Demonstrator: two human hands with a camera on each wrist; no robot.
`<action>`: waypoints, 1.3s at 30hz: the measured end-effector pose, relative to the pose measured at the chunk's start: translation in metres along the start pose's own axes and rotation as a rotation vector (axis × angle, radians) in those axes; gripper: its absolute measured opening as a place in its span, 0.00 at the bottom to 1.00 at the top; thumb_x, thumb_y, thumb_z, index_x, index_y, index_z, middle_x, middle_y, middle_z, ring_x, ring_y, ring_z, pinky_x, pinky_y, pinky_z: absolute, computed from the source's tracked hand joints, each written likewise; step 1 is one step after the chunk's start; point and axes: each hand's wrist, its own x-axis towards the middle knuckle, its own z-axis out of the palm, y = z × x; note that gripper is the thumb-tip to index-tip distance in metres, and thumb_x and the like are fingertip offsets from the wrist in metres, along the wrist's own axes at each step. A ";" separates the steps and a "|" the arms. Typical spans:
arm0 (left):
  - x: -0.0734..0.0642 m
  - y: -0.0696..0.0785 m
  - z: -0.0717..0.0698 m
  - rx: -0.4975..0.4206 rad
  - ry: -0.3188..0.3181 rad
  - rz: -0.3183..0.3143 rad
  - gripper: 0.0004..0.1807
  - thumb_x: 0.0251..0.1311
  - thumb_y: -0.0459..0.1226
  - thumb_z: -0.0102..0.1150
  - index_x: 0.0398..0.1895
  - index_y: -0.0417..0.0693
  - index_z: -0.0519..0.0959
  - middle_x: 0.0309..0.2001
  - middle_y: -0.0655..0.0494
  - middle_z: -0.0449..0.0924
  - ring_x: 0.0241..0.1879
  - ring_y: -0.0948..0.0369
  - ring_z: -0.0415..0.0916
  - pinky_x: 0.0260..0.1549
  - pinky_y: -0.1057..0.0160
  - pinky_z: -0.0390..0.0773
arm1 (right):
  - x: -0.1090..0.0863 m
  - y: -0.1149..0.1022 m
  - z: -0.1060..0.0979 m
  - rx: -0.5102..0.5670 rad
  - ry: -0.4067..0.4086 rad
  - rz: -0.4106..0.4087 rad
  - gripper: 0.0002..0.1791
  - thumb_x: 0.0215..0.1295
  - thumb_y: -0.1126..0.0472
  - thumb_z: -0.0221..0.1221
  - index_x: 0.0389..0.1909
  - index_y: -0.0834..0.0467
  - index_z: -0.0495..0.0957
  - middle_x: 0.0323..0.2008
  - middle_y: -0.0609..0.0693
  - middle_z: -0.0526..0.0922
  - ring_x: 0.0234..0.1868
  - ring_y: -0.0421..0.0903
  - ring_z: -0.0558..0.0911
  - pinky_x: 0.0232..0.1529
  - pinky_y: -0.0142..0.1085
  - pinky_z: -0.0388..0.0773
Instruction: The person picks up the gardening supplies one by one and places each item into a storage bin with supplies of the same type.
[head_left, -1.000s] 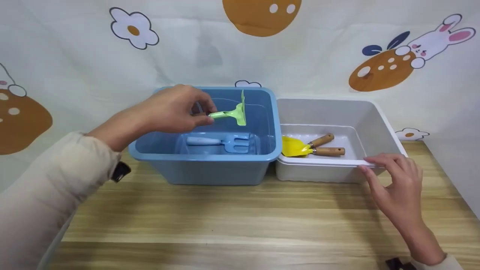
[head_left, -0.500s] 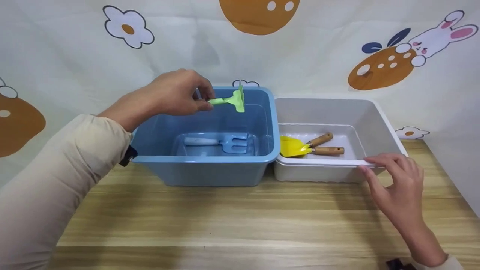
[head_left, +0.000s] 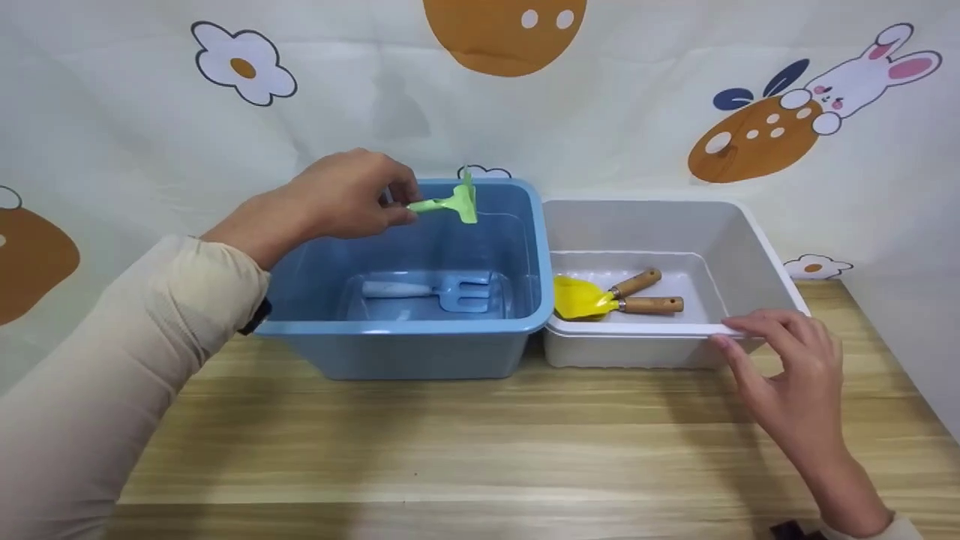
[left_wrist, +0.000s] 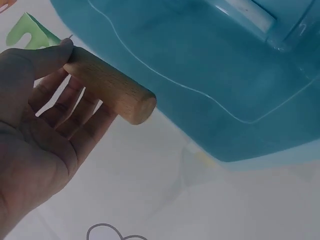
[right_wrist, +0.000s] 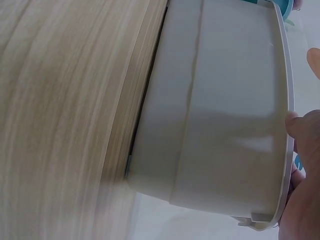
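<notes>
My left hand (head_left: pixel 349 196) pinches a small green garden rake (head_left: pixel 457 204) above the back of the blue bin (head_left: pixel 420 328). In the left wrist view the rake's wooden handle (left_wrist: pixel 107 85) shows between thumb and fingers, its green head (left_wrist: pixel 30 32) beyond the thumb. A blue hand fork (head_left: pixel 461 292) lies on the bin's floor. My right hand (head_left: pixel 799 375) pinches the front rim of the white bin (head_left: pixel 637 330) near its right corner, thumb outside. Inside that bin lie two yellow-bladed trowels (head_left: pixel 583 298) with wooden handles, one partly over the other.
The two bins stand side by side against a patterned cloth backdrop (head_left: pixel 600 120). Wooden tabletop (head_left: pixel 450 450) stretches in front of them, and its right edge runs beside the right hand.
My left hand has lifted the green rake higher, towards the back of the blue bin. My right hand keeps its hold on the white rim. The head view has shifted slightly.
</notes>
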 end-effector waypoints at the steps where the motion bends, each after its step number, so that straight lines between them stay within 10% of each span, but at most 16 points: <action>1: 0.001 -0.001 0.000 0.002 0.015 0.007 0.15 0.67 0.40 0.61 0.55 0.50 0.83 0.51 0.50 0.86 0.49 0.52 0.83 0.51 0.50 0.83 | 0.000 0.000 0.000 0.003 -0.004 0.004 0.15 0.46 0.68 0.76 0.37 0.57 0.89 0.37 0.56 0.84 0.48 0.21 0.67 0.54 0.32 0.52; 15: -0.030 -0.022 0.014 -0.077 0.146 0.017 0.15 0.71 0.43 0.56 0.55 0.51 0.82 0.50 0.50 0.86 0.51 0.53 0.83 0.55 0.46 0.80 | 0.000 -0.001 -0.005 -0.022 -0.042 -0.005 0.14 0.47 0.67 0.76 0.37 0.59 0.88 0.36 0.58 0.83 0.48 0.19 0.66 0.51 0.33 0.52; 27: -0.080 0.004 0.058 -0.372 0.422 0.168 0.11 0.71 0.45 0.59 0.52 0.57 0.82 0.49 0.64 0.85 0.49 0.67 0.81 0.51 0.57 0.82 | -0.002 0.001 0.000 -0.004 -0.005 -0.001 0.14 0.45 0.68 0.77 0.36 0.57 0.89 0.36 0.50 0.84 0.47 0.21 0.68 0.52 0.33 0.53; 39: -0.102 0.035 0.094 -0.367 0.578 0.096 0.16 0.68 0.42 0.62 0.57 0.67 0.80 0.50 0.70 0.83 0.54 0.68 0.76 0.57 0.57 0.76 | 0.003 0.001 0.002 -0.015 -0.004 -0.014 0.14 0.46 0.68 0.76 0.36 0.59 0.88 0.37 0.57 0.84 0.48 0.22 0.66 0.54 0.33 0.53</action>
